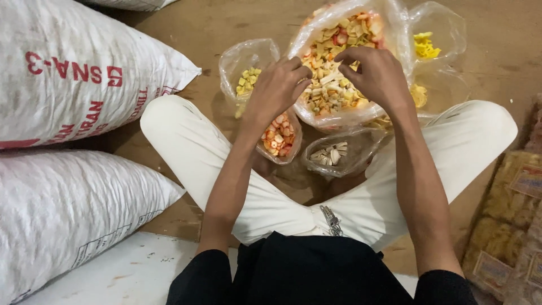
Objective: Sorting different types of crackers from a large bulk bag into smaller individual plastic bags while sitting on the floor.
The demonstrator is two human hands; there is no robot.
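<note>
I sit cross-legged on the floor in white trousers. A big clear plastic bag of mixed crackers (333, 85), yellow, red and white, lies open in front of my knees. My left hand (278, 87) rests at its left rim, fingers curled, and I cannot tell if a piece is pinched in them. My right hand (377, 73) hovers over the mixed heap with fingers bent down into the pieces. Under my left hand is a small bag of red-and-white pieces (279, 135). A small bag of pale white pieces (333, 153) lies between my legs.
A small bag of greenish-yellow pieces (247, 81) stands at the left, and bags with bright yellow pieces (426, 46) at the right. Two large white woven sacks (68, 73) lie at my left. Packets of yellowish crackers (511, 226) are stacked at my right.
</note>
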